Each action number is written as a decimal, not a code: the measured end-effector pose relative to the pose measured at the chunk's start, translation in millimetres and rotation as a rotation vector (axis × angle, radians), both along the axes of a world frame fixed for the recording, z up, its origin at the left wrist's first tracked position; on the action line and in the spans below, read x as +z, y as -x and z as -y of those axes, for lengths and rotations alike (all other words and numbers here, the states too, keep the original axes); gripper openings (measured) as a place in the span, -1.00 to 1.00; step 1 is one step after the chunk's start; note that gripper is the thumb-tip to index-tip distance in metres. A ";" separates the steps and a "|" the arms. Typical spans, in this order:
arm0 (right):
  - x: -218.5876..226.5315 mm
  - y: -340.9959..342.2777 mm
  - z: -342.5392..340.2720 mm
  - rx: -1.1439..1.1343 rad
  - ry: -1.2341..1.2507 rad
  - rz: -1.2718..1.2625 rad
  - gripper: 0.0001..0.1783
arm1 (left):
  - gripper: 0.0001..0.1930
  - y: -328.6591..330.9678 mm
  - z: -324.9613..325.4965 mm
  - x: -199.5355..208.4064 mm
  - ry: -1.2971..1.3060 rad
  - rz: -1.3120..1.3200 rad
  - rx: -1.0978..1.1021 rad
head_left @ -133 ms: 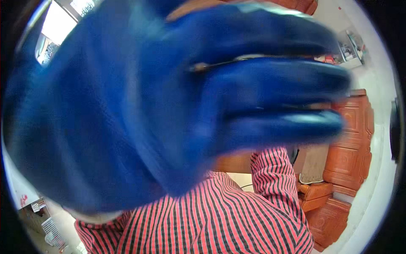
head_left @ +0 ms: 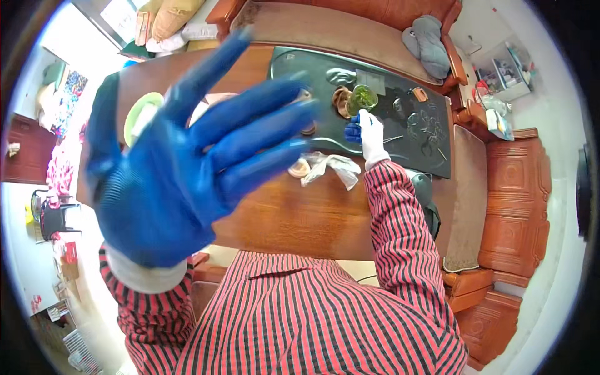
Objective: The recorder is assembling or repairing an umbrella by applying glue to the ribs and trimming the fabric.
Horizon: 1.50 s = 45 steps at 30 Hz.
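Note:
My left hand [head_left: 181,165], in a blue-coated glove with a white cuff, is raised close to the head camera. Its fingers are spread and slightly blurred, with nothing in them. Farther off, my right hand [head_left: 369,132], in a glove with a white back and blue fingers, is over the black tea tray [head_left: 337,134]. Its fingers are curled in; what they hold, if anything, is hidden. Just beyond it stands a clear glass [head_left: 362,98] with green leaves inside; whether the hand touches it I cannot tell. A brown vessel [head_left: 341,101] sits left of the glass.
The tray lies on a brown wooden table [head_left: 294,215]. A crumpled plastic bag [head_left: 337,167] rests before the tray. Behind my left hand is a green-rimmed bowl [head_left: 139,115], partly covered. An orange-brown object [head_left: 420,94] lies on the tray. Wooden sofas [head_left: 515,203] stand behind and right.
My left hand has drawn back from the camera, toward the left, and its fingers have spread wider. The table, the tray and my right hand have come into sight.

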State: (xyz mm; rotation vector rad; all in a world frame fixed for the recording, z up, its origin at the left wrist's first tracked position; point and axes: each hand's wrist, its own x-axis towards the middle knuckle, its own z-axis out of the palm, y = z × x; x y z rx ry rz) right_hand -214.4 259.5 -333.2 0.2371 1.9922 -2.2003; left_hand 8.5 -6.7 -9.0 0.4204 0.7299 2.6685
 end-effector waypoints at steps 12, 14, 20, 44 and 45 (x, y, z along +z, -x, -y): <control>4.2 72.2 -63.8 -0.083 -0.127 0.121 -0.59 | -0.25 -207.9 127.1 -269.0 -0.322 0.805 0.848; 0.8 80.7 -78.6 -0.114 -0.127 0.108 -0.59 | -0.23 -260.0 135.3 -300.9 -0.447 0.980 0.995; -12.5 109.0 -106.8 -0.096 -0.188 0.141 -0.58 | -0.23 -311.5 111.8 -344.4 -0.593 1.218 1.213; -50.4 155.5 -109.3 0.017 -0.290 0.154 -0.59 | -0.16 -299.1 88.0 -352.5 -0.737 1.249 1.255; -50.9 157.0 -109.3 0.021 -0.290 0.156 -0.59 | -0.17 -297.8 84.7 -349.1 -0.728 1.252 1.271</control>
